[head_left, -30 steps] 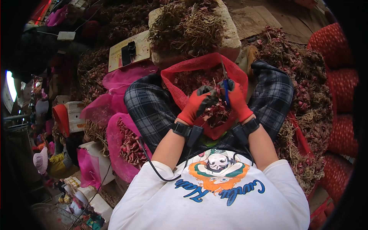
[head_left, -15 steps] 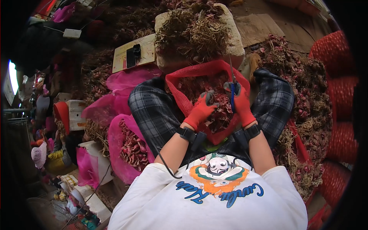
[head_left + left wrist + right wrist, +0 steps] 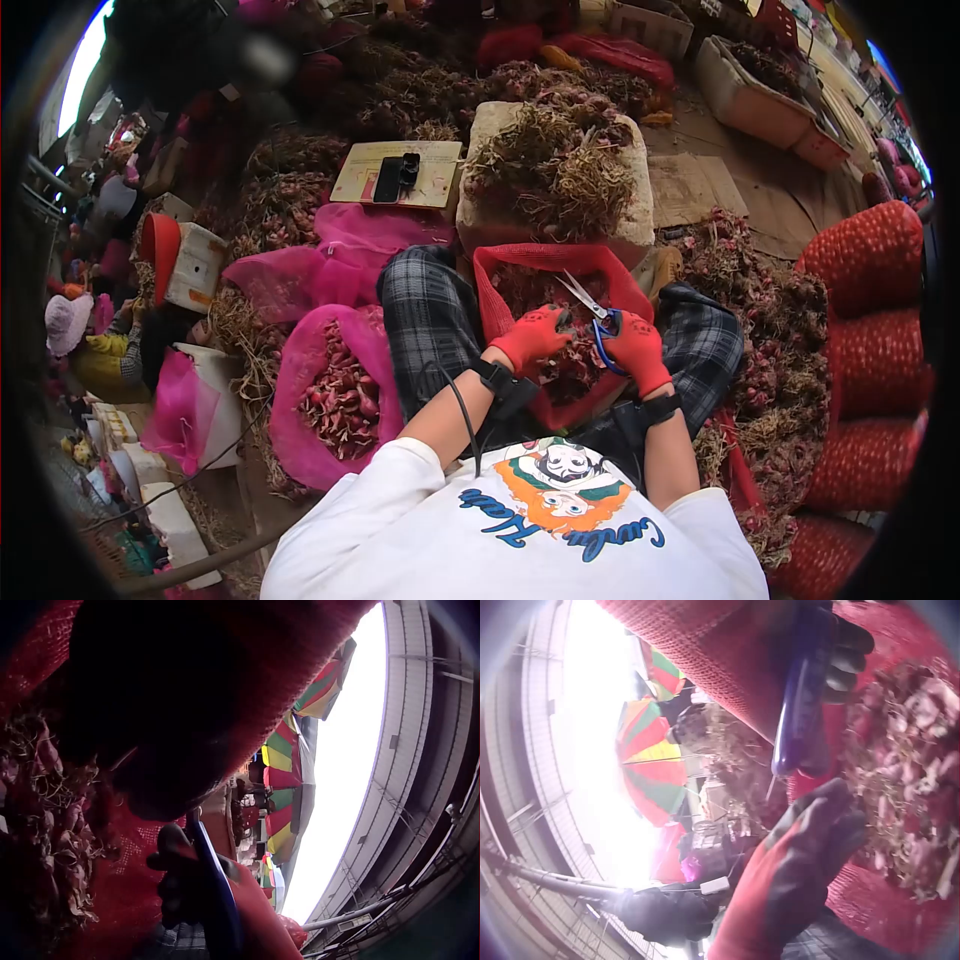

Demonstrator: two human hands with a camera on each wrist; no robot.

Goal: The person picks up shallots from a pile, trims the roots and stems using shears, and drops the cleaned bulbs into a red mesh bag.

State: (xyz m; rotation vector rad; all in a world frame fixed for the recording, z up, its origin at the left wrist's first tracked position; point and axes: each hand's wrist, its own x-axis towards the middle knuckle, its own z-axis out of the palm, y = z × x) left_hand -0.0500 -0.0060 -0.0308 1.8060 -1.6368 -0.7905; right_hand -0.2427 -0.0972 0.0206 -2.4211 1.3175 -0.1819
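Blue-handled scissors (image 3: 606, 352) are in my right hand (image 3: 638, 350), the fingers through and around the handles. Their metal blades stand slightly apart and point up and left in the head view. My left hand (image 3: 535, 336), in a red glove with a grey palm, is over the shallots (image 3: 570, 368) inside a red mesh bag (image 3: 493, 280) between the knees. In the right wrist view the left hand's fingers (image 3: 829, 817) lie together, softly bent, with nothing visible between them. The left wrist view is mostly dark glove, with the blue handle (image 3: 217, 881) beyond.
A foam box (image 3: 640, 225) piled with dry-stemmed shallots stands ahead, beside a board (image 3: 430, 180) bearing a phone. At the left lies a pink mesh bag (image 3: 285, 420) of shallots. Heaped shallots (image 3: 770, 340) and stacked full red sacks (image 3: 870, 370) are at the right.
The scissors have swung from pointing nearly straight ahead to up and left, and their blades have parted. The left hand's spread fingers have come closer together. The head view has tilted upward.
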